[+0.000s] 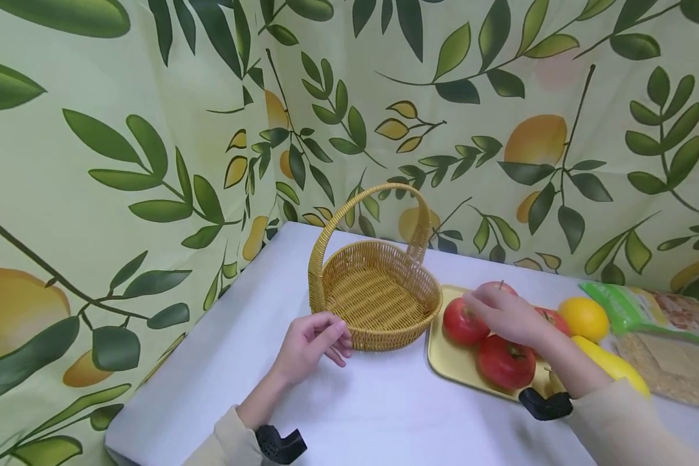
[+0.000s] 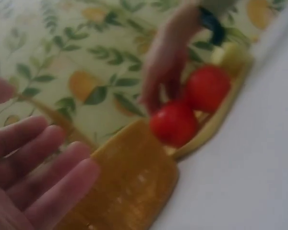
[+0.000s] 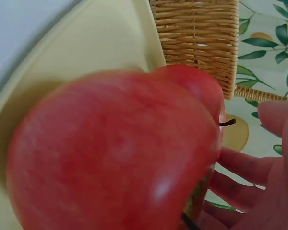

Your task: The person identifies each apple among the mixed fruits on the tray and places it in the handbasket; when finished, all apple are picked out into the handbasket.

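Observation:
Several red apples (image 1: 505,362) lie on a pale yellow tray (image 1: 451,361). My right hand (image 1: 509,315) is over them, its fingers reaching down by the leftmost apple (image 1: 465,321). In the right wrist view, a large apple (image 3: 115,153) fills the front; the thumb stands apart from the fruit, and the fingers (image 3: 240,165) extend beside the farther apple (image 3: 194,88). A golden woven basket (image 1: 378,340) with a tall arched handle stands left of the tray. My left hand (image 1: 311,346) is at its near left rim, fingers loose and holding nothing.
Beside the apples are an orange (image 1: 584,318) and a long yellow fruit (image 1: 614,366). A green plastic packet (image 1: 646,310) and a brown flat board-like item (image 1: 670,362) lie at the right. Leaf-patterned cloth (image 1: 472,129) hangs behind the white table (image 1: 378,401).

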Demonstrator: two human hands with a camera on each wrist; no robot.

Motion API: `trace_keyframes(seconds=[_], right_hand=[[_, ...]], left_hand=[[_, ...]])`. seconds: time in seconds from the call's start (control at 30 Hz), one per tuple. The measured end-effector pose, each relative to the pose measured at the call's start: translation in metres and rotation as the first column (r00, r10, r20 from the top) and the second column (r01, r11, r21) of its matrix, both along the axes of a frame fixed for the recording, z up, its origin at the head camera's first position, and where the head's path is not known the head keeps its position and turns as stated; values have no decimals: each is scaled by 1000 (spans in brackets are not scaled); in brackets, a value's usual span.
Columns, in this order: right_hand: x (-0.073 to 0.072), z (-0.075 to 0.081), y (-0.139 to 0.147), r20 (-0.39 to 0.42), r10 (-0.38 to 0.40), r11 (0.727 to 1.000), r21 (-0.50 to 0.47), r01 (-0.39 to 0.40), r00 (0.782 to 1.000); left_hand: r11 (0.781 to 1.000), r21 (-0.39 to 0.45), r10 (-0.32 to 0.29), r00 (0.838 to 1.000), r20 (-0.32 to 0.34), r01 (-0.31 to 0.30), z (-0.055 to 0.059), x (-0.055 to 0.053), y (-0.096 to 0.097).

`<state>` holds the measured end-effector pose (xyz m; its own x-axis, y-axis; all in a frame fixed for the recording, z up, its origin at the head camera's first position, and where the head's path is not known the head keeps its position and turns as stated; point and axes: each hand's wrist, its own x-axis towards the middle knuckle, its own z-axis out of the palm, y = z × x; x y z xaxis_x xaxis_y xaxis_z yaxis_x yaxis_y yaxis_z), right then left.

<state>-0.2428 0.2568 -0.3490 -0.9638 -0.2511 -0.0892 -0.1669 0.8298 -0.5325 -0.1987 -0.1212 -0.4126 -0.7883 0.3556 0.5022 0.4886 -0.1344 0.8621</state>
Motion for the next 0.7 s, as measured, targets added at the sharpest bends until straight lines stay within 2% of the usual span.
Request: trace_keyframes(seconds=[0.07, 0.13, 0.2, 0.33, 0.4, 0.47, 0.53, 0.63, 0.7], right_hand=[[-2, 4, 0, 2, 21, 1000, 4, -21, 1000], [-4, 6, 1, 18, 25, 1000, 7, -25, 1000], [-5, 8, 1, 30, 25, 1000, 17, -26, 999], [-6, 8, 0, 41, 30, 999, 42, -32, 999], [-6, 7, -1, 52, 29, 999, 42, -32, 998], [-6, 5, -2, 75, 28, 999, 36, -30, 997], [-5, 4, -2, 103, 20, 999, 30, -24, 994], [-4, 2, -1, 126, 19, 999, 36, -23, 992], [-3, 1, 1, 129, 15, 999, 42, -20, 992]], left_hand=[[1000, 15, -10, 999, 43, 9, 3, -7, -9], [999, 40, 18, 995, 94, -22, 6, -14, -17], [995, 64, 71, 987, 142, -80, 6, -19, -23], [973, 95, 182, 955, 234, -209, 3, -25, -30], [957, 91, 242, 933, 268, -275, 0, -28, -33], [944, 89, 278, 909, 309, -319, -3, -30, -35], [940, 92, 275, 888, 369, -329, -6, -33, -36], [939, 127, 229, 855, 466, -321, -9, -40, -38], [936, 140, 215, 841, 497, -322, -10, -46, -39]])
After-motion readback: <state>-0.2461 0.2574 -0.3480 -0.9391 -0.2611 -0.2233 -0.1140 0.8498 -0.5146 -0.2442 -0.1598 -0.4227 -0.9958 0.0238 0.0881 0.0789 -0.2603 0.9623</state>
